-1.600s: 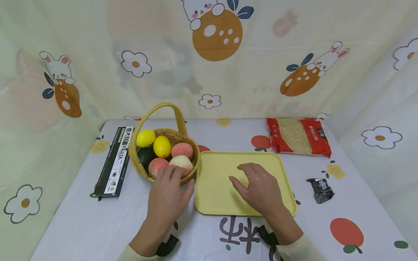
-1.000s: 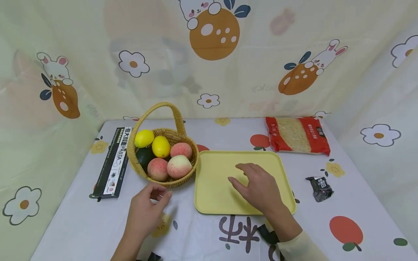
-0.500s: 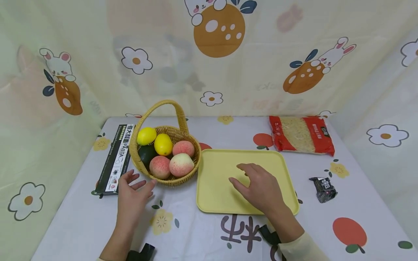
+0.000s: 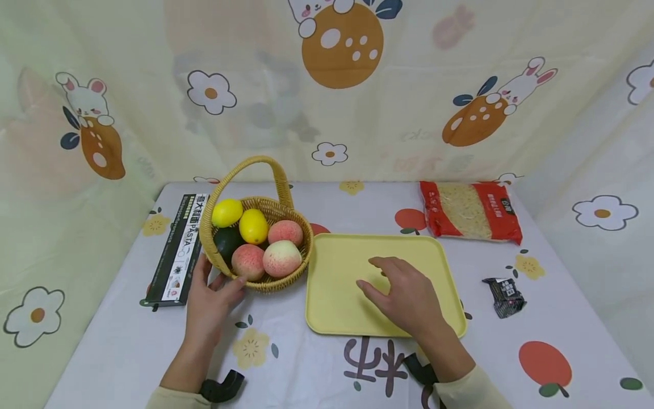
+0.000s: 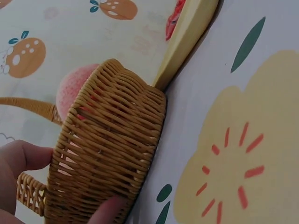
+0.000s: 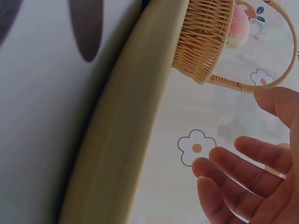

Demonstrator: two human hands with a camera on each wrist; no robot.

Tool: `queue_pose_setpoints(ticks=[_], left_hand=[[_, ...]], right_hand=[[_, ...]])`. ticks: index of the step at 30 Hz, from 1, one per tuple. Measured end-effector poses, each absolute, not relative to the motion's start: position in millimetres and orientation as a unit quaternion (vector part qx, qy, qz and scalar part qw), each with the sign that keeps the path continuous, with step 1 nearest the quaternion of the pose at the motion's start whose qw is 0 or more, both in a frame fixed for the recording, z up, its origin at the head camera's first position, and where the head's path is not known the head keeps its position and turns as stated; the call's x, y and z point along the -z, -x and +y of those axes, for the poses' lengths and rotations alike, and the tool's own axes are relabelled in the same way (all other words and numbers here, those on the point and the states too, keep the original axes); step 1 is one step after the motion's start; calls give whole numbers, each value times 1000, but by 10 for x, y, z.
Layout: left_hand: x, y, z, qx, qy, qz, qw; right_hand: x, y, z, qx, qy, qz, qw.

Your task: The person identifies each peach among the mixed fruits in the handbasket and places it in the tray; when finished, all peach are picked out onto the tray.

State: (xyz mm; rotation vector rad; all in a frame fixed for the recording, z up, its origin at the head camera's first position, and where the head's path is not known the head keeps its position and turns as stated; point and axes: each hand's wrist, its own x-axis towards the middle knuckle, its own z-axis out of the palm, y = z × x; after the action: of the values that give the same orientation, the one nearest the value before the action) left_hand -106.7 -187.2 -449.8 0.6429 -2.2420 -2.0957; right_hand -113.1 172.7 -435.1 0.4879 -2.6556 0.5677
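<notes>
A wicker basket with a tall handle stands left of centre, holding fruit. In it lie two lemons, several peaches and a dark green fruit. My left hand grips the basket's near left side. In the left wrist view, the thumb meets the rim, and a blurred fingertip lies against the woven wall. Over the yellow tray my right hand hovers with relaxed, parted fingers, holding nothing.
Left of the basket lies a long black-and-white pasta box, close to my left fingers. A red bag of pale grain-like food is at the back right. A small black packet sits right of the tray.
My left hand has left the pale peach, drawn back and left, then moved forward to the basket's near left rim. My right hand has stayed above the tray.
</notes>
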Motion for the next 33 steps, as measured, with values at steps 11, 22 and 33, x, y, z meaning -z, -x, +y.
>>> queue_pose_setpoints(ticks=[11, 22, 33], left_hand=[[4516, 1075, -1828, 705, -195, -680, 47], [4550, 1082, -1823, 713, -216, -665, 44], [4545, 1090, -1801, 714, -223, -662, 44]], right_hand=[[4282, 1130, 1765, -270, -159, -943, 110], [4160, 1222, 1659, -361, -162, -918, 27], [4015, 1344, 1383, -372, -197, -907, 6]])
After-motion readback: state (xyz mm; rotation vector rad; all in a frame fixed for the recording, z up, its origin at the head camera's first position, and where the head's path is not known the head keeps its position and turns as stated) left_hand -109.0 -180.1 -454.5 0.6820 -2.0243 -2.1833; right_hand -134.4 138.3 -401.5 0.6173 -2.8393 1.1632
